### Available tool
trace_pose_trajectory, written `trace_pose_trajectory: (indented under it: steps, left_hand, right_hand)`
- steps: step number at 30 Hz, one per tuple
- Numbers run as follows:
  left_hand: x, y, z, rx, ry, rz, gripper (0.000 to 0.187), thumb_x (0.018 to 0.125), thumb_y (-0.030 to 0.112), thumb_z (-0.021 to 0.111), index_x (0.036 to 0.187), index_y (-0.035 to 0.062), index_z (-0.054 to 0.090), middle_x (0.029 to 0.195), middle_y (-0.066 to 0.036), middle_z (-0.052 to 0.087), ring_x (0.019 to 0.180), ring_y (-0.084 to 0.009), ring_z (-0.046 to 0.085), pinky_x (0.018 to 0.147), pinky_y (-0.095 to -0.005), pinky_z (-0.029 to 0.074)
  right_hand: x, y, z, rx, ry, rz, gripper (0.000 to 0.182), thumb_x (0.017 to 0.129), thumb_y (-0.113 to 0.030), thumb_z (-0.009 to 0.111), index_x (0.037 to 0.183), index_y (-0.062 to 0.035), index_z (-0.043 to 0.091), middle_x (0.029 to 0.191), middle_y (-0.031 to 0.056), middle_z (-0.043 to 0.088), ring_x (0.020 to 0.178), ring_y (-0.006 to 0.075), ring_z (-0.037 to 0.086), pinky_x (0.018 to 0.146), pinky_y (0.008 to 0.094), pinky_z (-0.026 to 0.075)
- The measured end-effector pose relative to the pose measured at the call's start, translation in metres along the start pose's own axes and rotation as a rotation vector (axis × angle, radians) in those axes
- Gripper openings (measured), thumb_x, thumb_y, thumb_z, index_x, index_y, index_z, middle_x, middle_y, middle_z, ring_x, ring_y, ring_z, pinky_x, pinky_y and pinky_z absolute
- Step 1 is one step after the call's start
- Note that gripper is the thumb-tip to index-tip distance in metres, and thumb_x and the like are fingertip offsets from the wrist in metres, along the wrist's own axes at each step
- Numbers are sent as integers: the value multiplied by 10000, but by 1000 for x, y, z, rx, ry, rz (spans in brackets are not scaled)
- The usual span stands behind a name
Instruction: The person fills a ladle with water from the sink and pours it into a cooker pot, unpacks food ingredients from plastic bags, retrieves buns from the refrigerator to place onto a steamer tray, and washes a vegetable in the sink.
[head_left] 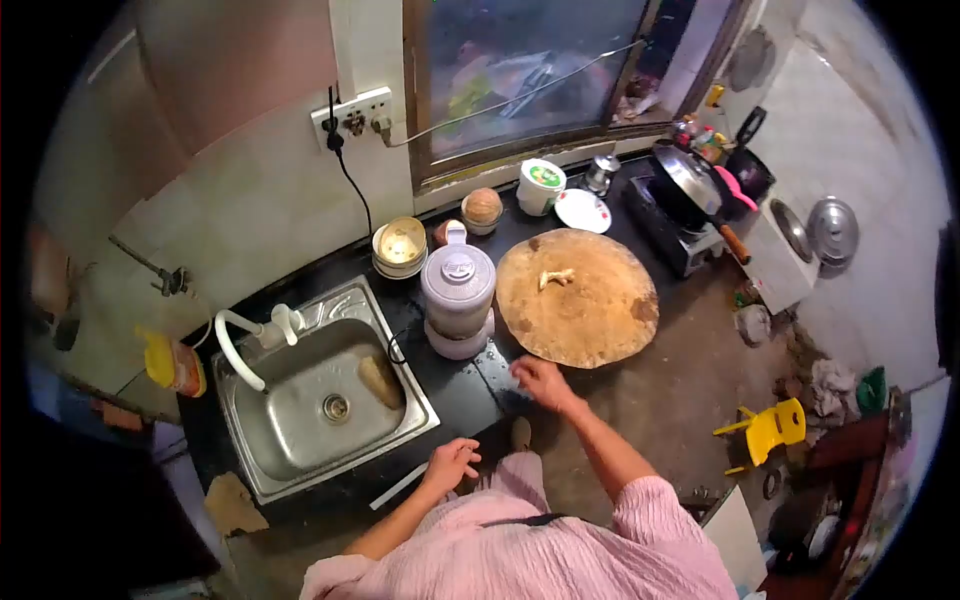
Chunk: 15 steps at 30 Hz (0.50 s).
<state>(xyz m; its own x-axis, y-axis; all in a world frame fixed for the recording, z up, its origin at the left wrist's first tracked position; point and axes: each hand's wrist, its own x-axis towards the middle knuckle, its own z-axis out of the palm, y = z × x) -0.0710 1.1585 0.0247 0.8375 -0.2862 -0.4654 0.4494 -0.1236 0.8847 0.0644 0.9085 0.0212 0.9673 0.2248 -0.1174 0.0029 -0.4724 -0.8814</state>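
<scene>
Both hands [452, 463] flat on counter [462, 392]

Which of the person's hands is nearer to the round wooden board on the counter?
Right. The right hand is on the black counter just below the round wooden board, close to its near edge. The left hand rests at the counter's front edge, nearer the sink.

A dark kitchen counter [455, 385] carries a sunken steel sink [320, 400] and a round wooden board [580, 300].

The right hand [540, 380] rests on the counter just below the board; a white lidded jar [458, 300] stands up and left of it. The left hand [450, 462] touches the counter's front edge, just right of the sink. Behind the jar sit stacked bowls [400, 245].
</scene>
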Motion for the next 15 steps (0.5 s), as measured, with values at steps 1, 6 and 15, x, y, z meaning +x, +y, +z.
trace_pose_trajectory:
  steps: [1,6,15]
  left_hand:
    - [6,5,7,15,23,5,271,933,139,447,1124,-4,574,924,-132,677,634,-164,661,596,-270,508]
    - [54,21,58,-28,6,-96,274,926,135,457,1137,3,571,948,-130,674,656,-162,661,601,-270,500]
    - [186,78,127,-284,309,-82,484,890,172,555,1224,-85,317,893,-154,661,688,-221,677,654,-306,516]
  right_hand:
    - [15,-10,-14,-142,40,-26,225,879,-184,540,1041,-52,623,933,181,650,893,342,622,779,389,484]
    - [86,-4,-74,-395,230,-309,228,837,-104,537,1053,-49,585,1022,169,592,977,355,552,831,407,451]
    - [208,34,-170,-372,296,-395,225,792,-47,552,1016,-22,556,1020,188,560,962,381,519,819,435,433]
